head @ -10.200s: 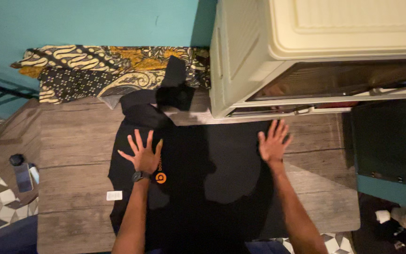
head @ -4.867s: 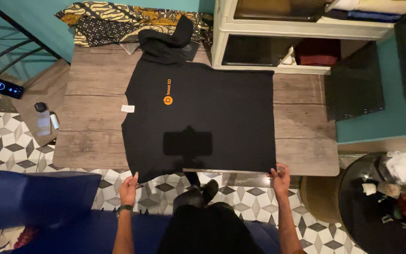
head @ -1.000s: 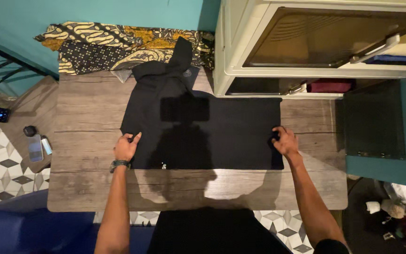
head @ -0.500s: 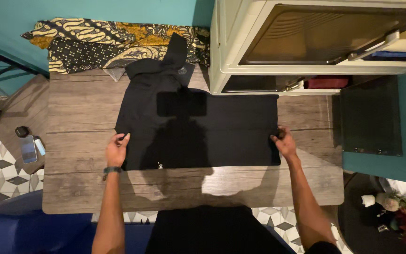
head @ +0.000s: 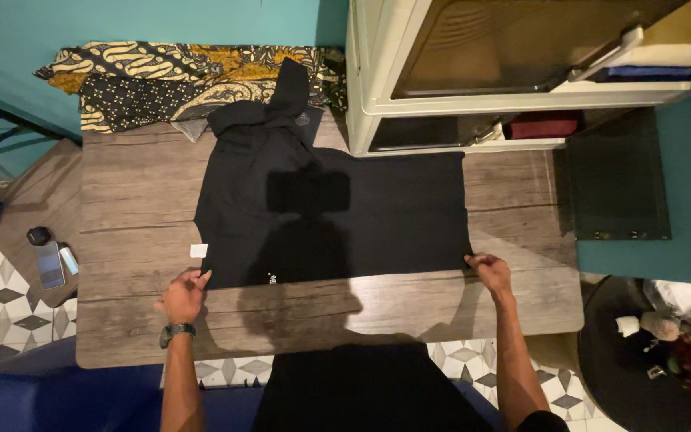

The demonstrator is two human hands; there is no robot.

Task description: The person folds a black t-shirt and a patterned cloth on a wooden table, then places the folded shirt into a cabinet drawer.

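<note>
- Left hand pinches the black shirt's near corner; right hand grips the opposite corner.
- Uneven pulling could skew the fold on the table.

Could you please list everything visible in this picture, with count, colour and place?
T-shirt: one, black, folded flat on the table's middle.
Small label: one, white, at the T-shirt's left edge.
Table: one, grey-brown wood, centre.
Patterned cloths: a pile, yellow, black and cream, at the table's far edge.
Cabinet: one, cream, top right.
Dark red cloth: one, inside the cabinet.
Phone: one, grey, on the floor at left.
Left hand: one, with a wristwatch, at the T-shirt's near left corner.
Right hand: one, at the T-shirt's near right corner.
</note>
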